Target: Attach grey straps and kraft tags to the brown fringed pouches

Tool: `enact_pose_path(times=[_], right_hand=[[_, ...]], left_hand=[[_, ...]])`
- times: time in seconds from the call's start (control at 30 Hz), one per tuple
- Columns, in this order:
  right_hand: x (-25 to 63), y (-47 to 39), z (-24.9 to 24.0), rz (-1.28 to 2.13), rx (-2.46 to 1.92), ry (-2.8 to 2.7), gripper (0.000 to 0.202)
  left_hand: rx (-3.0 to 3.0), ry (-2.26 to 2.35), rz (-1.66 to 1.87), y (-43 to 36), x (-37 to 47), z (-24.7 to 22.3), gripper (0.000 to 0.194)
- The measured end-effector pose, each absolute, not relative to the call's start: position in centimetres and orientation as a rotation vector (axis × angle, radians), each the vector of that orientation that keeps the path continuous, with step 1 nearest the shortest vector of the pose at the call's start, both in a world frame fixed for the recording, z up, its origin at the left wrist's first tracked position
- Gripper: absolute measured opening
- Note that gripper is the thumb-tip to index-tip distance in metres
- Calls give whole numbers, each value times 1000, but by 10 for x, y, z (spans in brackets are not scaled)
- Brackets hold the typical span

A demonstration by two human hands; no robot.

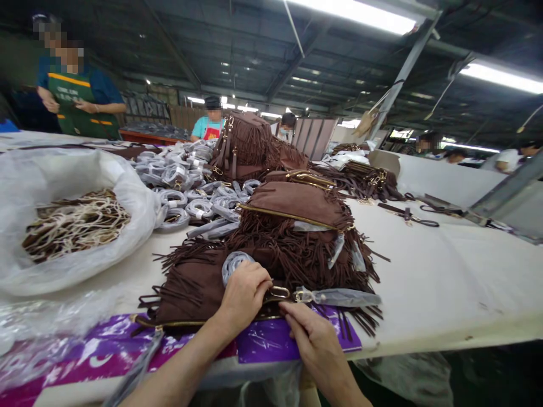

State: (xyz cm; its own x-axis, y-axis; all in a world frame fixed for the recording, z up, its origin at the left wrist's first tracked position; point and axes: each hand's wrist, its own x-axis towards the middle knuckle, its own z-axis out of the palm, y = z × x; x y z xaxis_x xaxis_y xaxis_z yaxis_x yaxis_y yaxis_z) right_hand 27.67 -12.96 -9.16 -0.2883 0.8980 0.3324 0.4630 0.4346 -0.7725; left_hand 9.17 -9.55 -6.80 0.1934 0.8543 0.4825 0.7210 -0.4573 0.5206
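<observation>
1. Nearest the camera, two bare hands are held over the front bag (193, 280). The left hand (246, 289) is curled at its opening; whether anything is pinched there cannot be told. The right hand (311, 330) is set with its fingertips at the opening's near edge, probably so that the gap is kept parted; a firm grip cannot be confirmed.
2. Beneath and beyond the front bag, the table (449, 277) is spread wide under a pale, smooth cover.
3. Left of the front bag, a plastic sack (87, 164) is left gaping, presumably for easy access; its cloudy film is filled with tangled, corded pieces (76, 223).
4. Just behind the front bag, a second bag (292, 200) is laid flat, its brown, suede-like face bordered by long fringe.
5. Under the front bag's near edge, a glossy purple sheet (271, 342) is placed, perhaps as protection.
6. On the front bag, a round, grey-wrapped coil (233, 264) is partly covered by the left hand.
7. At the front bag's opening, a smooth, oval gold ring (280, 291) is exposed between the hands.
</observation>
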Motion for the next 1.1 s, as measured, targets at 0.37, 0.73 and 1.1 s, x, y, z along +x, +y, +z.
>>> enact_pose_path(times=[0.37, 0.73, 1.1], right_hand=[[244, -122, -84, 316, -1278, -2039, 20], [269, -132, -90, 326, -1287, -1946, 15], [275, -132, -84, 159, -1371, -1900, 20]], left_hand=[[2313, 1545, 1052, -87, 91, -66, 18], [2403, 1528, 914, -77, 85, -64, 15], [2411, 1507, 936, -77, 84, -65, 15]])
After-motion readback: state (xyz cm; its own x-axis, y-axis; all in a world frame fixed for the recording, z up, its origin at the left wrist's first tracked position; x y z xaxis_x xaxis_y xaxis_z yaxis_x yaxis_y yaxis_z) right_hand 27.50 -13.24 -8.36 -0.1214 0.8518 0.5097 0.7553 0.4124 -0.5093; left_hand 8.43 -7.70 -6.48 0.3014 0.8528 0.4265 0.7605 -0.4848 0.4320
